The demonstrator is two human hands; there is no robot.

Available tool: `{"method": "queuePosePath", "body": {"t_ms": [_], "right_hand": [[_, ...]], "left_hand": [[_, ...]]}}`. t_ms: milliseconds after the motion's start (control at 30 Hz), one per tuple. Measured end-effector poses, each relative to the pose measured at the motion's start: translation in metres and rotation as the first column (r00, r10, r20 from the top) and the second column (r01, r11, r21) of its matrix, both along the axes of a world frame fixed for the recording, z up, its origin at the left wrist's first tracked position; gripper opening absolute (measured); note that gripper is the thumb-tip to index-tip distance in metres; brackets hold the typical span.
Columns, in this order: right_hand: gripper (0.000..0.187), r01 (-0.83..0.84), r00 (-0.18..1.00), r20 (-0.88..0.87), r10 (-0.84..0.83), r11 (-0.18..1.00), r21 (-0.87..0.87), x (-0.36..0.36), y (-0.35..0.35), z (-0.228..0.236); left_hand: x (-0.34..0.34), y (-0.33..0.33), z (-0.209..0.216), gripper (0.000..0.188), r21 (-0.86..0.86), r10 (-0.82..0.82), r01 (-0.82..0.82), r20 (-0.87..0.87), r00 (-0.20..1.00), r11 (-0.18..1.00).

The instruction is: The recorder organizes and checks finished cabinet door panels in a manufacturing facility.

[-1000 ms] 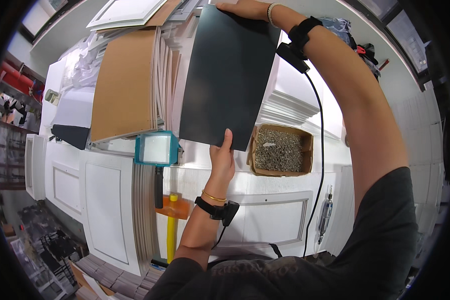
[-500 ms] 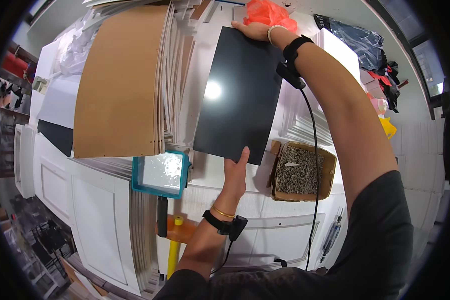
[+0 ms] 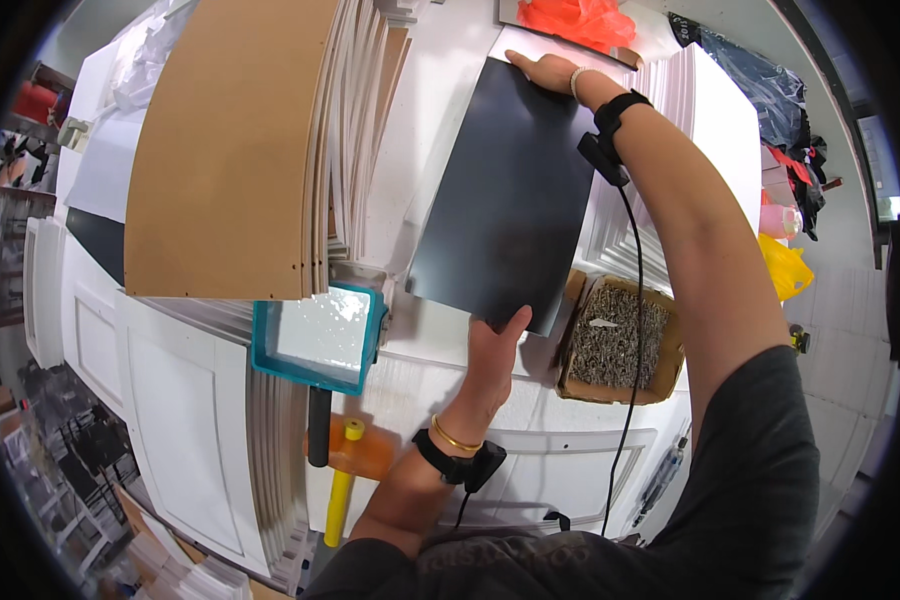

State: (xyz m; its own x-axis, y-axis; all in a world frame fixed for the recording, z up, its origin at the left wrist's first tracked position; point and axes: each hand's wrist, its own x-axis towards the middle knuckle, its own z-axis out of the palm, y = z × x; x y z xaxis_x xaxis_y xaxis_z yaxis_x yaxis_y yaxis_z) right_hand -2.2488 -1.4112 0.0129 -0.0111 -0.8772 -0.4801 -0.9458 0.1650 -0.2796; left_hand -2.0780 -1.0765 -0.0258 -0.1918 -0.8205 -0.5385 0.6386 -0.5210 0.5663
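Note:
A flat dark grey panel (image 3: 505,200) with a smooth, slightly shiny face is held between my hands over the white worktop. My left hand (image 3: 495,350) grips its near edge, thumb on top and the fingers hidden beneath. At the far edge, my right hand (image 3: 555,75) is closed round the corner, with part of its fingers out of sight. Just right of the panel's near end stands an open cardboard box (image 3: 678,350) full of small metal screws or pins. To the left sits a teal tray (image 3: 260,340) of white liquid.
A tall stack of boards with a brown top (image 3: 225,150) rises at left. White panels (image 3: 715,130) are piled at right. A black-handled tool (image 3: 319,425) and an orange mallet (image 3: 370,445) with a yellow handle lie near me. A red plastic bag (image 3: 580,22) is at the back.
The panel and both hands have shifted right in the view, and its bright reflection has faded. The surroundings have shifted slightly too, and more shows under the red bag.

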Motion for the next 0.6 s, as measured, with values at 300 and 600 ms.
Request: {"method": "queuePosePath", "body": {"t_ms": [300, 600], "right_hand": [[0.084, -0.063, 0.991, -0.128, 0.047, 0.990, -0.125, -0.001, 0.004, -0.007], [0.080, -0.011, 0.998, -0.069, 0.006, 0.997, -0.073, 0.009, 0.023, -0.011]], "left_hand": [[-0.001, 0.003, 0.000, 0.040, 0.019, 0.011, -0.011, -0.027, 1.000, 1.000], [-0.001, 0.025, 0.008, 0.033, 0.090, 0.004, -0.001, -0.041, 0.999, 0.996]]}}
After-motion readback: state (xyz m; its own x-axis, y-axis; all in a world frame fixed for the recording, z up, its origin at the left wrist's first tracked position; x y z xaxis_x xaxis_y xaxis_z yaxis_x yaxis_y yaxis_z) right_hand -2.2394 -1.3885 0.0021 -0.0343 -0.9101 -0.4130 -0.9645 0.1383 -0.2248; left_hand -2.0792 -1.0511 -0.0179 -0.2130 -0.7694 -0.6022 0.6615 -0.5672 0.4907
